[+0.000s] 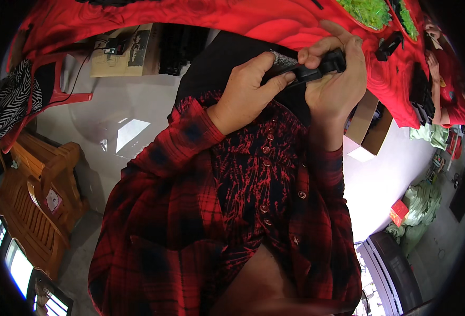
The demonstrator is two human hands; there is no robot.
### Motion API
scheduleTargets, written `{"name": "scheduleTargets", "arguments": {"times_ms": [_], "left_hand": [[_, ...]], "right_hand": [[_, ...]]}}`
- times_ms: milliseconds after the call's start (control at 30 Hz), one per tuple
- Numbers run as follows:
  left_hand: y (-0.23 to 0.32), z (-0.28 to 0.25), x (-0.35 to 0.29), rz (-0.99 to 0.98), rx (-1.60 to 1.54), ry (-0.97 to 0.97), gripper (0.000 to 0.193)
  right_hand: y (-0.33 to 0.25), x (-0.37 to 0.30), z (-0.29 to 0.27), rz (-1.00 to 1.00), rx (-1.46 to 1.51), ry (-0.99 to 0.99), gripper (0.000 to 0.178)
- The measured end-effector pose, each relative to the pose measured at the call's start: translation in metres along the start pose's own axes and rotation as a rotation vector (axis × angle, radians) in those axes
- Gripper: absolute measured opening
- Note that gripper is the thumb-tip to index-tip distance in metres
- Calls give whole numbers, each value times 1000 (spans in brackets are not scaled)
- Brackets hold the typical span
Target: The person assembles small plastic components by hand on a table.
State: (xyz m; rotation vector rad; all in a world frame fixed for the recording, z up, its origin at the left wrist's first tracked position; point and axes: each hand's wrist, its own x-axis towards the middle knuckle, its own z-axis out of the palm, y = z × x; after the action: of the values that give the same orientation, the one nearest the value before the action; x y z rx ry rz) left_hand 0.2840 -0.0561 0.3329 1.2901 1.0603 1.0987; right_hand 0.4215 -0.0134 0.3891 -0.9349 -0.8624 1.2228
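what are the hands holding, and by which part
A black item, kind unclear: left hand pinches its left end, right hand holds its right end.

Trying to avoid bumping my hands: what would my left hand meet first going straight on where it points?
Your left hand, pointing rightward, would likely meet your right hand first, beyond the small, blocky black piece, apparently plastic, between them; depth is unclear.
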Motion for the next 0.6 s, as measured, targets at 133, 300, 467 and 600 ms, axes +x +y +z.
{"name": "scheduleTargets", "arguments": {"times_ms": [133, 300, 467, 600], "left_hand": [[2, -3, -1, 114, 150, -3, 18], [0, -3, -5, 172, 104, 46, 34], [0, -7, -4, 154, 114, -19, 36], [-4, -8, 1, 251, 249, -64, 34]], "right_hand": [[-3, -4, 1, -41, -34, -33, 54], [-1, -8, 1, -55, -45, -55, 55], [2, -9, -3, -7, -71, -21, 56], [2, -12, 2, 9, -109, 36, 55]]}}
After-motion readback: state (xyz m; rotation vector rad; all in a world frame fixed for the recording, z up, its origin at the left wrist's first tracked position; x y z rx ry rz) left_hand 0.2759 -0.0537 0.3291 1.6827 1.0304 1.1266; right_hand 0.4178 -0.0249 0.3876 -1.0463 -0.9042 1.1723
